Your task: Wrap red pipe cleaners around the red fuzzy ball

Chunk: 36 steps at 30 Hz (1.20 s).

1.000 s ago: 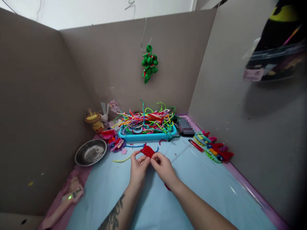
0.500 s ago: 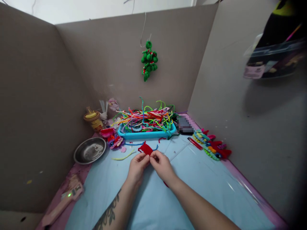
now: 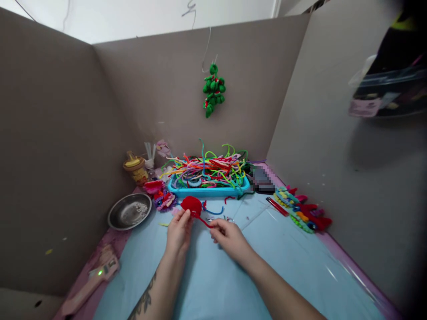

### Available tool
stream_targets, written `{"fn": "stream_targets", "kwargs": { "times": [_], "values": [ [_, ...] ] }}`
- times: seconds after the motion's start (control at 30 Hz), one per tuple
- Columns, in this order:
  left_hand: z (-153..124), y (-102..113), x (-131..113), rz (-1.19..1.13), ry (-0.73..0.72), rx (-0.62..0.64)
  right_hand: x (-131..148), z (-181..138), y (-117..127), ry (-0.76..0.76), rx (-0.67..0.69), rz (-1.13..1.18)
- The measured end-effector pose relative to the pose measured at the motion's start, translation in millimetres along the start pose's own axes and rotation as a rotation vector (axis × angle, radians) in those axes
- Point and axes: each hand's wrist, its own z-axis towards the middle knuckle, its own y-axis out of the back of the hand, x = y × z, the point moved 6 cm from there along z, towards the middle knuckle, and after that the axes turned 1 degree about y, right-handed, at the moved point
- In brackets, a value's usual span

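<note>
Fingers of left hand [image 3: 179, 230] pinch red piece [image 3: 191, 204], short of tabletop's [image 3: 213, 275] far edge; right hand [image 3: 229, 236], now pulled apart, grips red strand [image 3: 204, 221], seemingly drawing it tight.

Metal bowl [image 3: 119, 214] — hanging green ornament [image 3: 214, 91]

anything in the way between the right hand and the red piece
Nothing visible blocks that gap. Only a red strand spans it, running from the red piece in the left hand to the right hand, which pinches it.
</note>
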Motion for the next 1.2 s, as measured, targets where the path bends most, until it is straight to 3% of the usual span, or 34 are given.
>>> {"fn": "stream_targets", "kwargs": {
  "times": [0.2,0.4,0.57,0.67,0.8,0.97,1.07,1.2],
  "values": [
    [5.0,12.8,-13.0,-0.156,0.041,-0.182,9.7,-0.5,12.7,0.122,0.038,-0.271],
    [6.3,14.4,-12.8,-0.185,0.047,-0.184,5.0,4.2,27.5,0.116,0.040,-0.276],
    [5.7,11.6,-10.2,-0.190,0.048,-0.152,-7.8,10.7,49.6,0.005,-0.132,-0.043],
    [2.7,8.4,-5.6,-0.157,0.048,-0.121,-12.7,13.3,58.8,-0.030,-0.262,0.264],
    [-4.1,-1.7,8.2,-0.094,0.089,-0.015,-7.6,12.4,64.6,0.060,-0.388,0.724],
    [-8.6,-10.5,25.6,-0.060,0.137,0.097,3.0,7.2,55.1,0.073,-0.214,1.057],
    [-6.5,-7.6,28.8,-0.041,0.128,0.098,12.6,2.2,48.9,0.109,-0.104,1.021],
    [-1.5,-2.5,23.4,-0.042,0.080,0.095,16.3,3.5,39.8,0.109,-0.047,0.802]
  ]
}}
